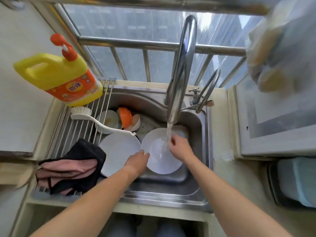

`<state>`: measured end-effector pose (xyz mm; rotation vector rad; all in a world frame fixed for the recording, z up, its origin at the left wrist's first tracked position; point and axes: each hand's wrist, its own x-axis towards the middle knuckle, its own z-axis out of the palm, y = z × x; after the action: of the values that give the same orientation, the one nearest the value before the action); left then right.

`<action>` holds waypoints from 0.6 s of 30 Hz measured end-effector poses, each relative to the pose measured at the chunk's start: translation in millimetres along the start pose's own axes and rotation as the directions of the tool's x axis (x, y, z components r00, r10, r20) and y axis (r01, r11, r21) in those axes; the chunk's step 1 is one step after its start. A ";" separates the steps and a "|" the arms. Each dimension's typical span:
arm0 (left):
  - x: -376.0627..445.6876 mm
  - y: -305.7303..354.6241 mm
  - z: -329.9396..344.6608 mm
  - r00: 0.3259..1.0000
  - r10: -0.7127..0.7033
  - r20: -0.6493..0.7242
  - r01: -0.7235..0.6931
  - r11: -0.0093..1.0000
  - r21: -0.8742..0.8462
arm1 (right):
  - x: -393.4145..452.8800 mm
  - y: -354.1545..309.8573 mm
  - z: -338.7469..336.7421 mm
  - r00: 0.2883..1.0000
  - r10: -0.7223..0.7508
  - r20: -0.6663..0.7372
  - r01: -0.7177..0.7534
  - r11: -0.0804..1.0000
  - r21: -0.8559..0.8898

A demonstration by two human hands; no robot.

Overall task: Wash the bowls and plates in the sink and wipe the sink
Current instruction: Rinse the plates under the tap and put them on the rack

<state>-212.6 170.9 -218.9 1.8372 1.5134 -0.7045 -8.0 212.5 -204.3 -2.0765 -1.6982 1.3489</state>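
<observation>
A white plate lies in the steel sink under running water from the tall faucet. My left hand grips the plate's left rim. My right hand rests on the plate's upper right part in the stream, fingers curled. A second white plate lies to the left, partly under the rack. At the back of the sink stand a white bowl, an orange bowl and another white bowl.
A roll-up wire rack covers the sink's left part and carries a yellow detergent bottle, a white dish brush and a black and pink cloth. A small second tap stands at the right. A blue container sits on the right counter.
</observation>
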 end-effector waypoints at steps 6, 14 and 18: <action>26.6 11.8 29.9 0.911 -0.345 0.225 0.397 0.597 -0.697 | 18.3 28.2 49.2 0.979 0.126 0.157 -0.080 0.960 -0.270; 47.4 29.0 41.1 0.764 -0.502 0.406 0.292 -0.292 -0.911 | 31.3 30.9 59.9 0.979 0.154 0.135 -0.108 0.948 -0.300; 32.2 37.0 23.0 0.847 -0.418 0.329 0.285 -0.166 -0.944 | 24.0 25.1 53.0 0.985 0.136 0.103 -0.100 0.949 -0.297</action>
<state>-170.2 169.2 -252.6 0.1742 1.7781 0.4221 -27.8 202.1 -263.6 -2.3301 -1.9570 1.3554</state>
